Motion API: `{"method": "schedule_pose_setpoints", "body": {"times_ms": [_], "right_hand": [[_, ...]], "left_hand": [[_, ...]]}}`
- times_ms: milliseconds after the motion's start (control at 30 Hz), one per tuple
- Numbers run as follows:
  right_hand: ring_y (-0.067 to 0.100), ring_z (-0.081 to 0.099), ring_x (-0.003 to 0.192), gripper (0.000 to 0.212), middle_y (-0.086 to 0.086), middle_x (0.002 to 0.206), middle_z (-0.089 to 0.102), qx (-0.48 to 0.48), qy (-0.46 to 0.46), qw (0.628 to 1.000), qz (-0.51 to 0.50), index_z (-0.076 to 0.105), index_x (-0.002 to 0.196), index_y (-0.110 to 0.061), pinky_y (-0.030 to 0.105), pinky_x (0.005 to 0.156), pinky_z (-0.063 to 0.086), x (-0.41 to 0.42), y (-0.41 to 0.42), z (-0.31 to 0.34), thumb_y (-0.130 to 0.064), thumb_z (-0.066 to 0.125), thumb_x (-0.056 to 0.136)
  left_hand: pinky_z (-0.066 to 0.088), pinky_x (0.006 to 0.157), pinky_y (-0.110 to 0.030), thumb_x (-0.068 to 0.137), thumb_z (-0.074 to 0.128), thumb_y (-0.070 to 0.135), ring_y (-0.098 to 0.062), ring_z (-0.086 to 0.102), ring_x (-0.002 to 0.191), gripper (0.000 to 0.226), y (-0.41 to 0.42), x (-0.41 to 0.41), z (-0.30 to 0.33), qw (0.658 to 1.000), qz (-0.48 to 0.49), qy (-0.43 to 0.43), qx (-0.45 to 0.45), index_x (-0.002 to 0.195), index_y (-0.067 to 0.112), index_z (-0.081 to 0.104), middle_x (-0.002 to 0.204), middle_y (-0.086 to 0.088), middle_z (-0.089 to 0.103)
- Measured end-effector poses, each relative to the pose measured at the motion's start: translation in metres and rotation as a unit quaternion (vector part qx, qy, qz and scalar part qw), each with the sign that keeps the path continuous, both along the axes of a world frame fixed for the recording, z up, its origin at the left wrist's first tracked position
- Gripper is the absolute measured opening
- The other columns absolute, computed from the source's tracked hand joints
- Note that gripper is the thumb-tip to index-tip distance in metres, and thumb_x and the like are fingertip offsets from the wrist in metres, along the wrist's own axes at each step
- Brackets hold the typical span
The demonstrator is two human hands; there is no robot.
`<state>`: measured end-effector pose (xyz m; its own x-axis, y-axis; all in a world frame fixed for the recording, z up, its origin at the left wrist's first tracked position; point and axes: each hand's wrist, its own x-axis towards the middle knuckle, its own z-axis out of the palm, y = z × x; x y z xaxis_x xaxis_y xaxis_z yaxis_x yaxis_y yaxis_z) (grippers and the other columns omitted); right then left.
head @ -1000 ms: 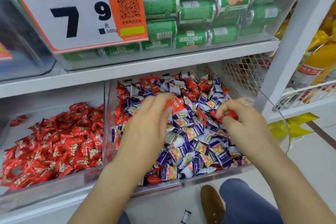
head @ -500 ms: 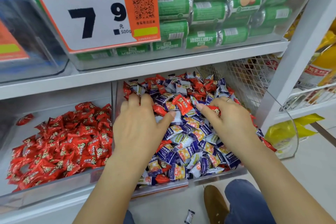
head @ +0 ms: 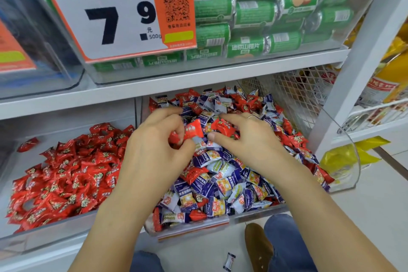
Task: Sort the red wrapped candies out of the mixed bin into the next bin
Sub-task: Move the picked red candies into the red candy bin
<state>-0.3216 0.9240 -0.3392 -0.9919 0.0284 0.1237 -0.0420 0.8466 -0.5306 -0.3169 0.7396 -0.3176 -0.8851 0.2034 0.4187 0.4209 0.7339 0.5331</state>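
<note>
Head view showed both hands over the mixed bin (head: 254, 212), which sat on the lower shelf with its front wall toward the person. The left hand (head: 154, 152) had its fingers curled round a red candy (head: 194, 131), with more red showing inside the fist, so its grip was clenched on candies, probably gathered to be carried across together. The right hand (head: 247, 139) pinched another red candy (head: 221, 126) between thumb and forefinger, just above the heap of purple and white candies (head: 220, 174). Both held pieces were lifted clear near the middle of the pile, toward the bin's left wall. The next bin (head: 44, 236), touching that wall on the left, held the red candies (head: 66, 174) already sorted. Many red pieces remained along the mixed bin's back and right edges.
</note>
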Motion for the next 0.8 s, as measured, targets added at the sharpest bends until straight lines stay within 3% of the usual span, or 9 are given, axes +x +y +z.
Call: {"method": "schedule_pose_setpoints", "body": {"times_ms": [67, 233, 333, 433, 467, 533, 633, 700, 800], "right_hand": [[0.019, 0.056, 0.1, 0.046, 0.002, 0.115, 0.06, -0.003, 0.017, 1.0, -0.001, 0.054, 0.128, -0.029, 0.03, 0.08, 0.045, 0.001, -0.001, -0.001, -0.051, 0.056, 0.088], [0.016, 0.056, 0.075, 0.027, 0.001, 0.091, 0.062, -0.01, 0.054, 0.998, 0.012, 0.054, 0.12, -0.026, 0.031, 0.062, 0.039, 0.007, 0.004, 0.0, -0.034, 0.052, 0.094], [0.011, 0.054, 0.064, 0.019, -0.002, 0.077, 0.06, -0.037, 0.054, 0.998, 0.003, 0.052, 0.112, -0.025, 0.032, 0.058, 0.038, 0.013, 0.01, 0.002, -0.029, 0.051, 0.094], [0.012, 0.049, 0.055, 0.008, -0.002, 0.061, 0.054, -0.063, 0.06, 0.995, -0.042, 0.051, 0.097, -0.02, 0.031, 0.056, 0.034, 0.019, 0.017, 0.007, -0.022, 0.051, 0.09], [0.013, 0.048, 0.054, 0.004, 0.0, 0.06, 0.054, -0.072, 0.066, 0.994, -0.056, 0.05, 0.093, -0.02, 0.029, 0.056, 0.035, 0.021, 0.019, 0.009, -0.02, 0.05, 0.089], [0.013, 0.048, 0.058, 0.002, 0.002, 0.061, 0.054, -0.084, 0.075, 0.99, -0.081, 0.048, 0.087, -0.021, 0.029, 0.057, 0.037, 0.024, 0.022, 0.014, -0.019, 0.047, 0.088], [0.01, 0.047, 0.062, 0.004, 0.0, 0.064, 0.052, -0.084, 0.064, 0.989, -0.107, 0.046, 0.086, -0.02, 0.026, 0.057, 0.035, 0.026, 0.028, 0.017, -0.022, 0.045, 0.089], [0.015, 0.045, 0.06, 0.019, 0.002, 0.06, 0.049, -0.075, 0.057, 0.99, -0.108, 0.043, 0.076, -0.016, 0.03, 0.055, 0.032, 0.027, 0.031, 0.018, -0.028, 0.05, 0.088], [0.02, 0.045, 0.056, 0.048, 0.003, 0.053, 0.044, -0.055, 0.059, 0.99, -0.114, 0.039, 0.063, -0.013, 0.033, 0.053, 0.03, 0.028, 0.034, 0.019, -0.052, 0.057, 0.085]], "left_hand": [[0.033, 0.07, 0.0, 0.065, 0.071, 0.003, -0.001, 0.054, 0.08, 0.035, -0.006, 0.002, 0.002, 1.0, -0.002, -0.017, -0.002, 0.057, 0.022, 0.044, 0.087, 0.01, 0.066], [0.037, 0.058, -0.012, 0.071, 0.072, 0.011, -0.007, 0.05, 0.06, 0.032, -0.011, 0.007, 0.01, 0.999, 0.037, -0.018, 0.0, 0.062, 0.025, 0.045, 0.06, 0.006, 0.058], [0.038, 0.052, -0.021, 0.078, 0.069, 0.015, -0.008, 0.047, 0.048, 0.023, -0.012, 0.012, 0.018, 0.999, 0.018, -0.036, 0.011, 0.082, 0.03, 0.051, 0.055, 0.006, 0.055], [0.038, 0.055, -0.024, 0.084, 0.061, 0.016, -0.01, 0.049, 0.053, 0.046, -0.014, 0.016, 0.021, 0.996, -0.003, -0.068, -0.05, 0.119, 0.044, 0.051, 0.063, 0.009, 0.056], [0.039, 0.059, -0.026, 0.084, 0.059, 0.014, -0.01, 0.05, 0.06, 0.045, -0.015, 0.016, 0.021, 0.994, -0.005, -0.074, -0.081, 0.118, 0.043, 0.053, 0.071, 0.01, 0.054], [0.036, 0.061, -0.025, 0.084, 0.058, 0.015, -0.011, 0.052, 0.073, 0.027, -0.014, 0.017, 0.02, 0.987, -0.013, -0.087, -0.132, 0.099, 0.037, 0.054, 0.08, 0.012, 0.051], [0.03, 0.053, -0.018, 0.082, 0.065, 0.043, -0.002, 0.045, 0.067, 0.025, -0.011, 0.022, 0.018, 0.978, -0.032, -0.114, -0.174, 0.083, 0.031, 0.043, 0.075, 0.014, 0.047], [0.029, 0.05, -0.015, 0.078, 0.056, 0.063, -0.001, 0.044, 0.062, 0.038, -0.008, 0.026, 0.018, 0.973, -0.018, -0.112, -0.201, 0.079, 0.027, 0.045, 0.068, 0.011, 0.048], [0.028, 0.048, -0.017, 0.082, 0.047, 0.066, -0.004, 0.041, 0.057, 0.041, -0.003, 0.028, 0.016, 0.967, 0.023, -0.098, -0.232, 0.081, 0.025, 0.049, 0.059, 0.007, 0.046]]}}
